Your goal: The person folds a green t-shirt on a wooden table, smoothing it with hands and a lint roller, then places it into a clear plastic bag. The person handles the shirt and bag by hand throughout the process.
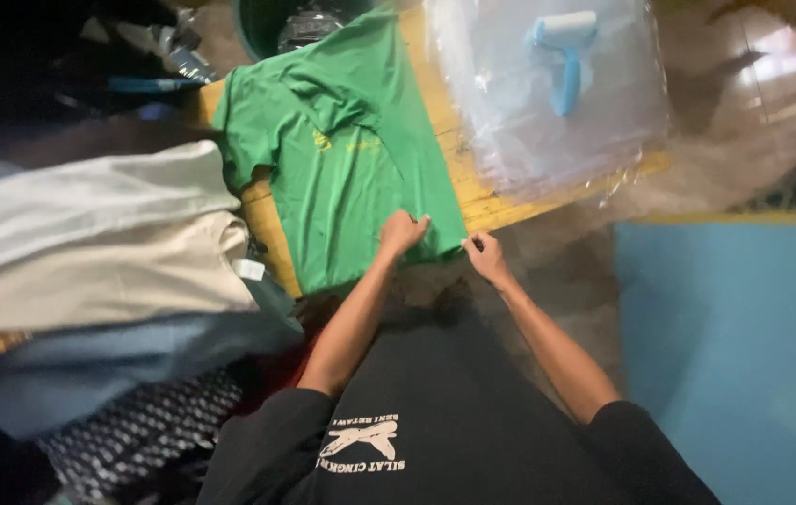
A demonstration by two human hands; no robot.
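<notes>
Yellow wooden table [473,201], green short-sleeved cotton T-shirt [351,159] spread flat across its left half, stack of clear plastic bags [529,122] on its right half, light blue lint roller [562,51] resting on the bags

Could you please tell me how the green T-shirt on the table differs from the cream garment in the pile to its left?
The green T-shirt lies spread out alone on the yellow table; the cream garment is stacked among other clothes. The green T-shirt has a small yellow chest print; the cream garment looks plain. The left hand and right hand grip the green T-shirt's hem; neither touches the cream garment. Both are fabric clothing.
</notes>
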